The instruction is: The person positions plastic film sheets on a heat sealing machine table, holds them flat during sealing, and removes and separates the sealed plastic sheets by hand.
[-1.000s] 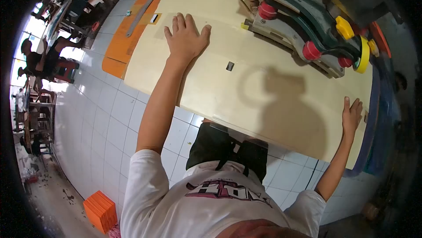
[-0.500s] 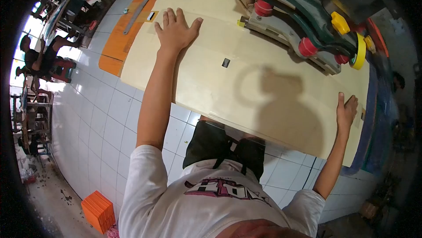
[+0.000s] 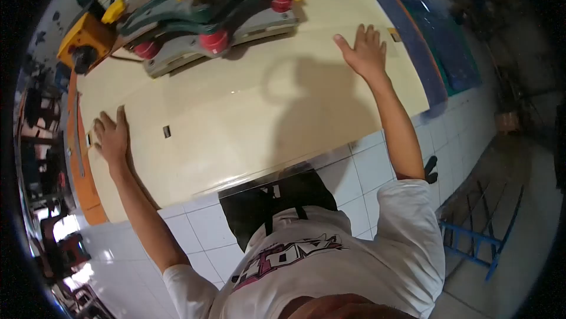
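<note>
A large cream sheet (image 3: 236, 124) covers the work surface in front of me. Near its left end my left hand (image 3: 112, 139) lies flat with fingers stretched out, beside a small cut-out with a black-and-white piece (image 3: 89, 139). My right hand (image 3: 367, 58) rests palm down toward the right end, thumb spread, next to a small yellowish-brown cut-out (image 3: 395, 35). Neither hand holds anything. Between them, nearer the left, is a small dark rectangle (image 3: 167, 131) in the sheet. My shadow falls across the sheet's right half.
A green and grey machine head (image 3: 206, 24) with red and yellow knobs sits over the sheet's far side. A yellow control box (image 3: 88, 42) stands at the far left. A metal ruler (image 3: 76, 133) lies on the orange board (image 3: 91, 204). A blue metal frame (image 3: 471, 242) stands on the floor at right.
The view has swung toward the right, so the sheet and machine appear shifted left. Both hands stay flat near the sheet's ends; the left fingers look closer together.
</note>
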{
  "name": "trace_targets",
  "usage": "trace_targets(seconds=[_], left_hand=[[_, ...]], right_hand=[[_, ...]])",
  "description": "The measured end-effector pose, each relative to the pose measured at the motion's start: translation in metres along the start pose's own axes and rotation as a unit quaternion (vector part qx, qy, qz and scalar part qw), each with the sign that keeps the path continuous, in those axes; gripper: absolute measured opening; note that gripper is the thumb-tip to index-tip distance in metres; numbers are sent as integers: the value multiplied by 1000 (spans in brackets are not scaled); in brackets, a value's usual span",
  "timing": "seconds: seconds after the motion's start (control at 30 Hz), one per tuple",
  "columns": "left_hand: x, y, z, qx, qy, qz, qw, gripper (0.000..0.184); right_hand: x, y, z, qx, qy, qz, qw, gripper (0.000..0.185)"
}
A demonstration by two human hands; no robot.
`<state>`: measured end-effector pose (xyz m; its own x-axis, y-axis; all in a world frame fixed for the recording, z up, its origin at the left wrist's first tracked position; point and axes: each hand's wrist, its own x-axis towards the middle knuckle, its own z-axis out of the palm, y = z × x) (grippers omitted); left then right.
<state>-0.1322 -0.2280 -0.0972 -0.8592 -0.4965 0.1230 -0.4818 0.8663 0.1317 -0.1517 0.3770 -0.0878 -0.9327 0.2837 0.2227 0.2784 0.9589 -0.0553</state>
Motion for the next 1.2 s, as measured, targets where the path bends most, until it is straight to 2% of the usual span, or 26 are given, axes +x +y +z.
trace_targets(seconds=[0.03, 0.27, 0.8, 1.1, 1.2], left_hand=[[-14, 10, -8, 9, -12, -5, 1000, 93], [-13, 5, -8, 31, -21, -24, 999, 95], [-16, 7, -16, 15, -28, -23, 999, 95], [-15, 6, -12, 17, -12, -23, 1000, 94], [-13, -2, -2, 28, 22, -8, 999, 92]], right_hand=[[-12, 17, -11, 12, -9, 14, 1000, 104], [-8, 17, -14, 31, -27, 34, 999, 103], [-9, 12, -18, 17, -47, 34, 998, 102], [-9, 12, -17, 28, -46, 35, 998, 101], [-1, 17, -4, -24, -39, 35, 998, 100]])
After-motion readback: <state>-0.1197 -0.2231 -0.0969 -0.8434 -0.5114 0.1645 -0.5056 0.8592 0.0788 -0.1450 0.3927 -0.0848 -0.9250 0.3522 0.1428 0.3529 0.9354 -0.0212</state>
